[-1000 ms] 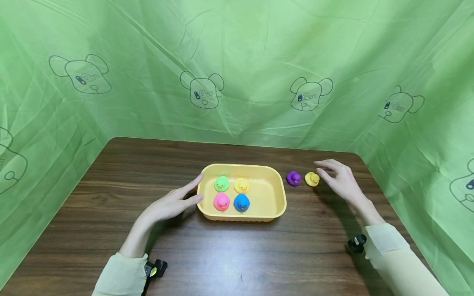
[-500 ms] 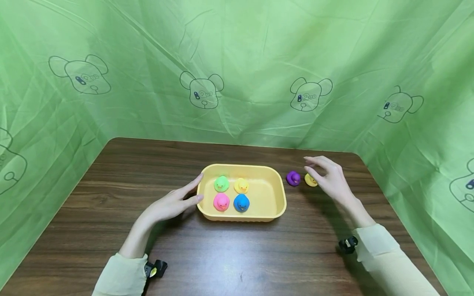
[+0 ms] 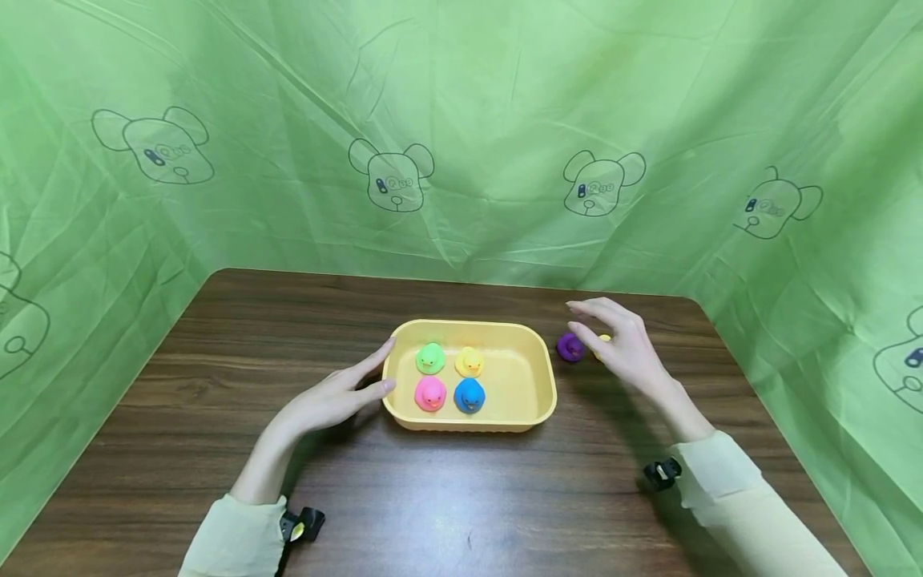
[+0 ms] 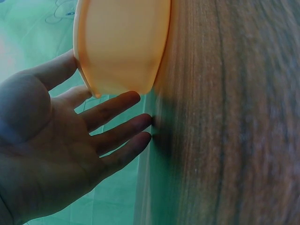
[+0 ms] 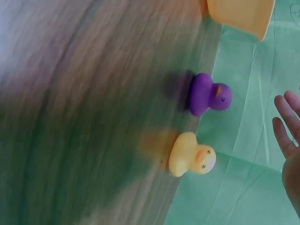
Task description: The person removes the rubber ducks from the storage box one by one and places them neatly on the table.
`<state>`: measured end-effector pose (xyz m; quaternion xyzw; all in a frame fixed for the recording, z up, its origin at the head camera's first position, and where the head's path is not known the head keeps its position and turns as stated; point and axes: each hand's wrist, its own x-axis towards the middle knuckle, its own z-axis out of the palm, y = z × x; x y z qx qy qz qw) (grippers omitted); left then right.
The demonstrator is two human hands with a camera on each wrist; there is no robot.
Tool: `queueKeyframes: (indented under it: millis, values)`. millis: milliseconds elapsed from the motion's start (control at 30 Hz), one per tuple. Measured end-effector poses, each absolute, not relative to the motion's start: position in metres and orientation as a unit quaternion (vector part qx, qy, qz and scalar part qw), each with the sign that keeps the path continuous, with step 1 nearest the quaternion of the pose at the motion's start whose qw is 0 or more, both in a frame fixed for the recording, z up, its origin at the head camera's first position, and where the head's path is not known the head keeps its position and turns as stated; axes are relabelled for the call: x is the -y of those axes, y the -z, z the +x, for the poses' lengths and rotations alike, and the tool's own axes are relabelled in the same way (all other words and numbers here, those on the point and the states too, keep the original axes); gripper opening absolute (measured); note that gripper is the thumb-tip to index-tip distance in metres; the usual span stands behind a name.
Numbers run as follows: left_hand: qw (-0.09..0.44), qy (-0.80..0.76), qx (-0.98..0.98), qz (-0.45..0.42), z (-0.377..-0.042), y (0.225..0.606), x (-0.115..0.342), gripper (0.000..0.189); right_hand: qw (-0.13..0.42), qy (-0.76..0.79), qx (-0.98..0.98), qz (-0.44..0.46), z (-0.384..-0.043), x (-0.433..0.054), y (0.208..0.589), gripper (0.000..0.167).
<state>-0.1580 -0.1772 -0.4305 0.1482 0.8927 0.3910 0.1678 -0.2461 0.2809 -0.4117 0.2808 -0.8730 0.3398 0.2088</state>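
A yellow plastic basin (image 3: pixel 515 389) stands on the table with a green duck (image 3: pixel 430 359), a yellow duck (image 3: pixel 469 363), a pink duck (image 3: pixel 430 394) and a blue duck (image 3: pixel 469 396) inside. My left hand (image 3: pixel 324 405) touches the basin's left end, thumb and fingertips at the rim, fingers spread. Right of the basin, a purple rubber duck (image 5: pixel 201 94) and another yellow rubber duck (image 5: pixel 188 154) sit upright on the table. Over these two hovers my right hand (image 3: pixel 623 344), fingers extended and holding nothing. It partly hides the outer yellow duck in the head view.
The brown wooden table (image 3: pixel 461 497) has green cloth (image 3: pixel 490 240) with printed bear outlines behind it and at both sides. A black wrist camera (image 3: pixel 312 523) sits by the left sleeve, and another black camera (image 3: pixel 661 474) by the right.
My right hand has moved left, from beside the outer yellow duck to above it and near the purple one. The left hand and the ducks have stayed in place.
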Motion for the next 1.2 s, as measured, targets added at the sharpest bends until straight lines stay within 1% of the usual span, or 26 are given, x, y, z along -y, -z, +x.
queueKeyframes:
  millis: [200, 433, 633, 833, 1200]
  values:
    - [0.167, -0.390, -0.893, 0.147, -0.157, 0.432, 0.178, 0.074, 0.210, -0.339, 0.865, 0.304, -0.245, -0.266, 0.408, 0.035]
    - [0.161, -0.390, -0.894, 0.147, -0.156, 0.433, 0.178, 0.074, 0.182, -0.343, 0.864, 0.320, -0.243, -0.248, 0.404, 0.033]
    - [0.160, -0.399, -0.891, 0.147, -0.156, 0.433, 0.177, 0.074, 0.169, -0.341, 0.860, 0.339, -0.238, -0.233, 0.401, 0.034]
    - [0.161, -0.399, -0.891, 0.148, -0.157, 0.432, 0.176, 0.074, 0.159, -0.330, 0.856, 0.365, -0.237, -0.219, 0.406, 0.034]
    - [0.159, -0.400, -0.891, 0.146, -0.156, 0.431, 0.177, 0.073, 0.121, -0.300, 0.861, 0.392, -0.232, -0.193, 0.414, 0.030]
